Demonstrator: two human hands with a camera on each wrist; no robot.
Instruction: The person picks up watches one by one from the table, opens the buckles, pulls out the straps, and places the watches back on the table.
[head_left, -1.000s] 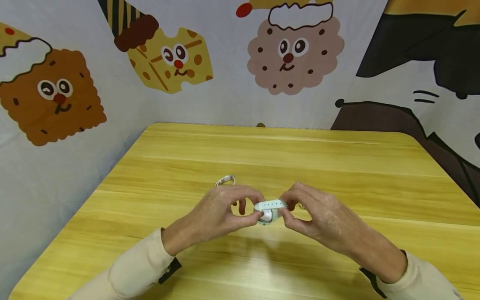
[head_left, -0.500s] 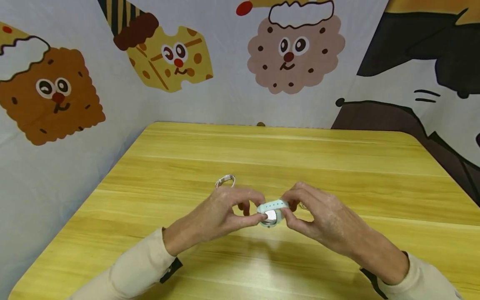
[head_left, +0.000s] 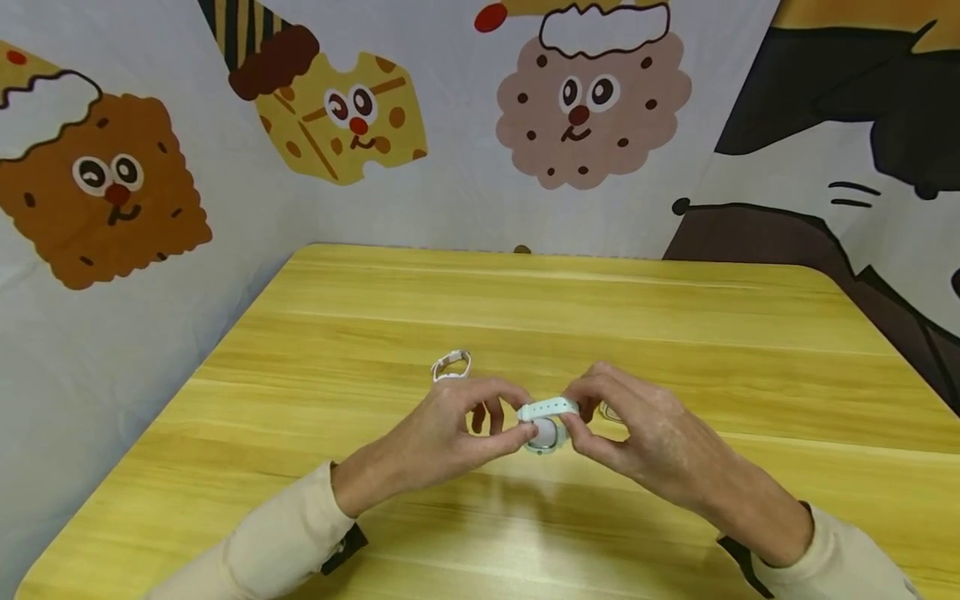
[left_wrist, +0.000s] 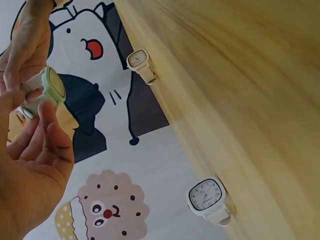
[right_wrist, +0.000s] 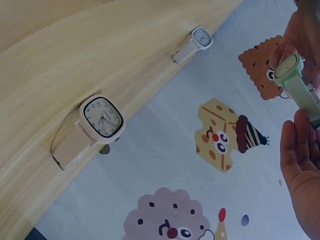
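Note:
A mint-green wristwatch (head_left: 547, 407) is held up over the table between both hands, its case back facing the head camera and its punched strap arching above. The left hand (head_left: 442, 433) pinches its left side with thumb and index finger, the thumb overlapping the case. On the other side, the right hand (head_left: 648, 433) pinches the strap's right end between thumb and fingers. In the left wrist view, the watch (left_wrist: 54, 85) shows its pale dial side-on, strap curved back toward the fingers. Fingers hide part of the strap ends.
A white wristwatch (head_left: 457, 356) stands on the wooden table (head_left: 562, 300) beyond the left hand. A cream wristwatch (right_wrist: 102, 117) sits beyond the right hand, mostly hidden by it in the head view. A cartoon-printed cloth (head_left: 457, 208) hangs behind the table.
The mint-green watch and left fingertips have shifted slightly right, and more of the case back shows. A little more of the cream watch shows behind the right hand.

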